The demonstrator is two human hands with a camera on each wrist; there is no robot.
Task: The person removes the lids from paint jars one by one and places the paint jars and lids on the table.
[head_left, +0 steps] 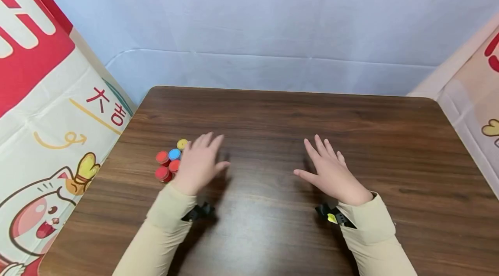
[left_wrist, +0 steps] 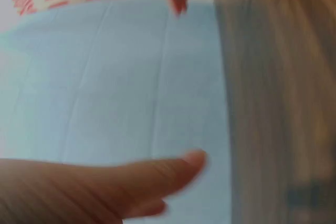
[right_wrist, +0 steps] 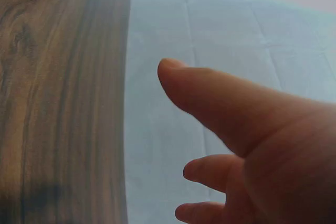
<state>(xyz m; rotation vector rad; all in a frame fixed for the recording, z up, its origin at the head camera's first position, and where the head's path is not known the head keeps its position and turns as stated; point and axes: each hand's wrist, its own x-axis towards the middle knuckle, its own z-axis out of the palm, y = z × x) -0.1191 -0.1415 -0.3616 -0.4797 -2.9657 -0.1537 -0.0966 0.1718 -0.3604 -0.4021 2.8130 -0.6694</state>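
Observation:
My left hand (head_left: 198, 163) is held palm down over the wooden table with its fingers spread, and nothing is in it. Just beside it, on its left, stands a cluster of small round pots: three red pots (head_left: 162, 157), a blue pot (head_left: 174, 154) and a yellow pot (head_left: 182, 144). The hand overlaps the right side of this cluster in the head view and hides part of it. Fingers fanned out and thumb pointing inward, my right hand (head_left: 331, 174) also hovers over the table, holding nothing. Each wrist view shows its own thumb and some fingertips, with no pot in sight.
The dark wooden table (head_left: 257, 137) has rounded far corners. A pale blue cloth (head_left: 249, 20) hangs behind it. Printed banners with cartoons stand at the left (head_left: 39, 180) and right (head_left: 473, 89) sides. Black straps with small devices (head_left: 199, 212) sit at both wrists.

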